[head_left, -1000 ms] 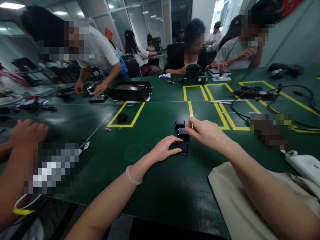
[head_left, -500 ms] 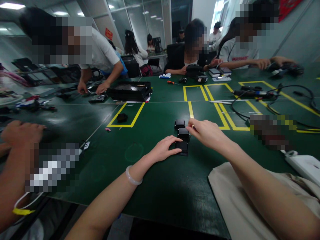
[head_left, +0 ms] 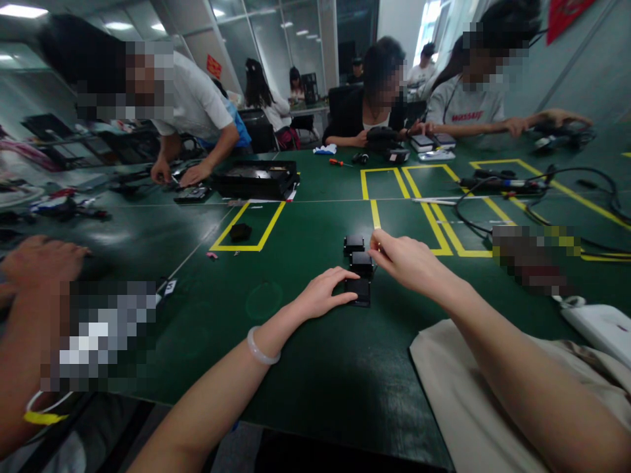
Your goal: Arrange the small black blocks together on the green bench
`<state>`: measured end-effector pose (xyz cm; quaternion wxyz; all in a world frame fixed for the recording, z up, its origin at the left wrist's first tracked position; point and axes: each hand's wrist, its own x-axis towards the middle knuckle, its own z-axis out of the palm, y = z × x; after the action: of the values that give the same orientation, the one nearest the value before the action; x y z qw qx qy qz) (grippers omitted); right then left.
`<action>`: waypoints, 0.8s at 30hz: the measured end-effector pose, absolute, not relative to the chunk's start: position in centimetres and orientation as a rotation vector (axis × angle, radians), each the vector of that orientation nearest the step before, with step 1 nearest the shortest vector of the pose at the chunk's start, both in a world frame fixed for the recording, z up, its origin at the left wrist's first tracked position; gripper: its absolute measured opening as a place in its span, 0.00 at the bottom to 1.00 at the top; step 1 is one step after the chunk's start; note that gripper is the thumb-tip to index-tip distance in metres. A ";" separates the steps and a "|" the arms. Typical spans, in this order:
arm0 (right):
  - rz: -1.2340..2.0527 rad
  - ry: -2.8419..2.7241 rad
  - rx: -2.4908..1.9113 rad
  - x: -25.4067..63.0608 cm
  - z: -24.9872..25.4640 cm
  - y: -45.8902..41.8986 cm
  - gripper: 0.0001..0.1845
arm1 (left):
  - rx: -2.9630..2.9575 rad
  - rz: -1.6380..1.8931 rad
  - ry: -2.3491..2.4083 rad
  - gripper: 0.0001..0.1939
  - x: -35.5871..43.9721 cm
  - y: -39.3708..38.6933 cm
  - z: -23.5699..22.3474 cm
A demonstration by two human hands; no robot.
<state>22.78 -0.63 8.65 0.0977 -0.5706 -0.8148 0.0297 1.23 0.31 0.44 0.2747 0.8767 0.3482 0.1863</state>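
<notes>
Three small black box-shaped parts stand in a rough line on the green table: a far block (head_left: 353,245), a middle block (head_left: 361,262) and a near block (head_left: 361,289). From the left, my left hand (head_left: 320,293) steadies the near block, thumb at its lower edge and fingertips at its upper edge. My right hand (head_left: 407,259) is closed in a pinch just right of the middle block. Whatever lies between those fingertips is too small or hidden to make out.
Yellow tape outlines (head_left: 261,248) mark the green table. A black part (head_left: 240,232) lies in the left outline, a black tray (head_left: 256,179) behind it. Cables (head_left: 458,207) and a white device (head_left: 601,328) are at right. Co-workers handle items across the table; another person's arm (head_left: 37,282) rests at left.
Both my hands and the three black blocks stay almost in place. Across the table, the co-workers' heads and hands have shifted slightly.
</notes>
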 end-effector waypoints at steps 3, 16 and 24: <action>0.110 -2.403 -1.669 22.8 8.7 -0.7 0.09 | 2.353 0.493 0.936 0.19 1.3 0.3 0.5; 0.076 -2.419 -1.693 22.7 8.8 -0.8 0.11 | 2.356 0.500 0.940 0.19 1.2 0.3 0.3; 0.053 -2.415 -1.732 22.5 8.8 -0.7 0.14 | 2.361 0.495 0.935 0.19 1.2 0.4 0.4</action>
<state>22.53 -0.65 8.76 0.0846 -0.5807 -0.8095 0.0178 1.19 0.38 0.43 0.2738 0.8776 0.3477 0.1839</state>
